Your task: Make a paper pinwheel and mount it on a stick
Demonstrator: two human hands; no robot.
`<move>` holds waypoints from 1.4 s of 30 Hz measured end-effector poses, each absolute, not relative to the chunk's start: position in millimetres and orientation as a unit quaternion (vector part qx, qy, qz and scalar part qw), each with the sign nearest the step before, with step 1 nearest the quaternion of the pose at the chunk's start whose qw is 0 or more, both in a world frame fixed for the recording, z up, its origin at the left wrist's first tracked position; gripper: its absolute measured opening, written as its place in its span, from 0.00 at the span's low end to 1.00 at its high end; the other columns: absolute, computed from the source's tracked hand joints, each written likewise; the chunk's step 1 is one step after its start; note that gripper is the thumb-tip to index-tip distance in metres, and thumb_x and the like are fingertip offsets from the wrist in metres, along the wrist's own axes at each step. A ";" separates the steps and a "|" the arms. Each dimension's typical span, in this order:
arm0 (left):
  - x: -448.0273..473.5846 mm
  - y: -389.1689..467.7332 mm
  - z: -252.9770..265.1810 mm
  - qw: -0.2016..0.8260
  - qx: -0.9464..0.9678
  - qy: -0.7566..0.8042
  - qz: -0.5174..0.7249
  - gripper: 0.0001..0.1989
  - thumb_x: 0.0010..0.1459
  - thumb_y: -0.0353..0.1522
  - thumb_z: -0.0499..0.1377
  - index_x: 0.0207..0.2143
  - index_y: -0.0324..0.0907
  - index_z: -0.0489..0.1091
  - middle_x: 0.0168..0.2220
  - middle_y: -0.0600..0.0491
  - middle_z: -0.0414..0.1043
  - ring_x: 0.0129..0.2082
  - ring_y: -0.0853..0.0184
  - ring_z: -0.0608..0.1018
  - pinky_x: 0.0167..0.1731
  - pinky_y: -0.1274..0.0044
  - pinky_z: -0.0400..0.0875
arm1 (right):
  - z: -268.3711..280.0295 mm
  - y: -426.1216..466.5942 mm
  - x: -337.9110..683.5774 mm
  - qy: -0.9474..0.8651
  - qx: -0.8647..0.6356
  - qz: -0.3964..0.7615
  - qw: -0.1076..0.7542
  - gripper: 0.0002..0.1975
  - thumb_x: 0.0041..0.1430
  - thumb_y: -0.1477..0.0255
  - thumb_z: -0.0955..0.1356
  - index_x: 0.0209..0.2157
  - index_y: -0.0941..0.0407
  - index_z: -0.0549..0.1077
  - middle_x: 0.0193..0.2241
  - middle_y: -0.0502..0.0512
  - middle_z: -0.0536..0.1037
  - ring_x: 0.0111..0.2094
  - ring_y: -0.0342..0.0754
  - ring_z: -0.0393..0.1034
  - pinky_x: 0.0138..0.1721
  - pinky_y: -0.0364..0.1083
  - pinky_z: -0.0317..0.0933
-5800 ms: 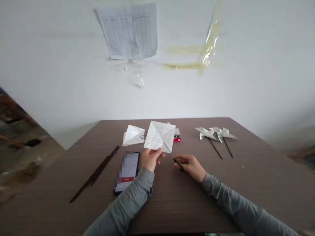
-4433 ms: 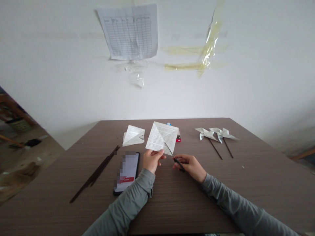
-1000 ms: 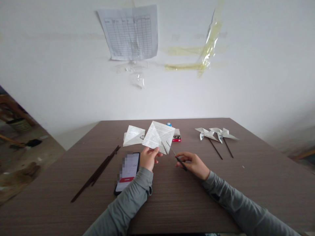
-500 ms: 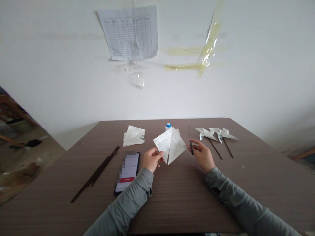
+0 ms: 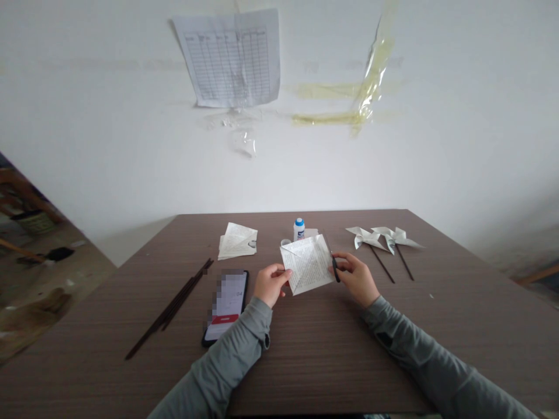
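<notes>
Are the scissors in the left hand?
No, the scissors are in the right hand, while the left hand holds the printed paper square.

dark-printed white paper square, black-handled scissors, blue-capped white bottle, brown streaked table.

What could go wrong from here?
The right grip holds the scissors close by the printed paper, so a slip might nick it. The blue-capped bottle stands upright behind the paper; a careless reach could topple it. The left sleeve passes close to the phone and could nudge it.
</notes>
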State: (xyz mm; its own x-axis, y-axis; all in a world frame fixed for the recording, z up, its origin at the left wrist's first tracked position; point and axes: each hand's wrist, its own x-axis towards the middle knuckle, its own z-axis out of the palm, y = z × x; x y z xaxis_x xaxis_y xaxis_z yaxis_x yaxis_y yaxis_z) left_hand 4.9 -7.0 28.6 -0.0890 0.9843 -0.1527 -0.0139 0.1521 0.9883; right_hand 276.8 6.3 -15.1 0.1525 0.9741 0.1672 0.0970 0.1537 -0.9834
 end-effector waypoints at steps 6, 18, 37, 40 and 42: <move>4.4 -8.4 29.0 0.512 0.430 0.567 0.481 0.13 0.56 0.31 0.87 0.31 0.41 0.86 0.29 0.52 0.86 0.26 0.65 0.82 0.16 0.82 0.72 | -14.6 4.4 271.0 -0.491 -0.520 0.410 0.566 0.43 0.39 0.37 0.92 0.47 0.51 0.86 0.27 0.51 0.87 0.30 0.54 0.76 0.35 0.53 0.72; 7.5 -9.1 29.5 0.552 0.457 0.533 0.449 0.15 0.58 0.27 0.87 0.28 0.40 0.85 0.29 0.47 0.89 0.26 0.58 0.93 0.14 0.83 0.65 | -11.2 -1.6 262.6 -0.486 -0.511 0.409 0.579 0.41 0.41 0.39 0.91 0.47 0.50 0.85 0.25 0.48 0.82 0.29 0.53 0.74 0.35 0.53 0.71; 3.7 -5.1 33.9 0.522 0.439 0.552 0.479 0.20 0.60 0.27 0.87 0.25 0.43 0.79 0.25 0.54 0.84 0.22 0.64 0.89 0.12 0.85 0.57 | -12.0 -2.0 265.5 -0.542 -0.501 0.394 0.548 0.34 0.47 0.45 0.89 0.47 0.50 0.85 0.29 0.52 0.87 0.33 0.57 0.80 0.42 0.57 0.79; 8.9 -6.1 30.7 0.543 0.405 0.544 0.495 0.23 0.58 0.29 0.89 0.27 0.43 0.78 0.28 0.52 0.87 0.25 0.62 0.92 0.13 0.85 0.58 | -12.6 -1.5 261.6 -0.514 -0.511 0.389 0.568 0.38 0.45 0.39 0.89 0.47 0.49 0.84 0.26 0.49 0.83 0.30 0.56 0.77 0.37 0.55 0.76; 12.0 -7.7 28.7 0.559 0.389 0.539 0.495 0.21 0.57 0.28 0.90 0.30 0.43 0.79 0.32 0.49 0.91 0.28 0.60 0.94 0.13 0.85 0.60 | -12.9 -1.5 259.8 -0.499 -0.515 0.383 0.582 0.40 0.44 0.36 0.90 0.46 0.49 0.83 0.24 0.48 0.81 0.29 0.55 0.75 0.35 0.55 0.74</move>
State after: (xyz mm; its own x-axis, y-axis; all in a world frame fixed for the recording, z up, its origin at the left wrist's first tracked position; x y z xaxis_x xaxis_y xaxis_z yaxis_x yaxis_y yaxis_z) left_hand 12.0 -7.7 28.7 -0.0724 0.9732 -0.2181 -0.1348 0.2071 0.9690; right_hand 259.8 -1.5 -12.9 0.2083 0.9601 0.1866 0.0688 0.1760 -0.9820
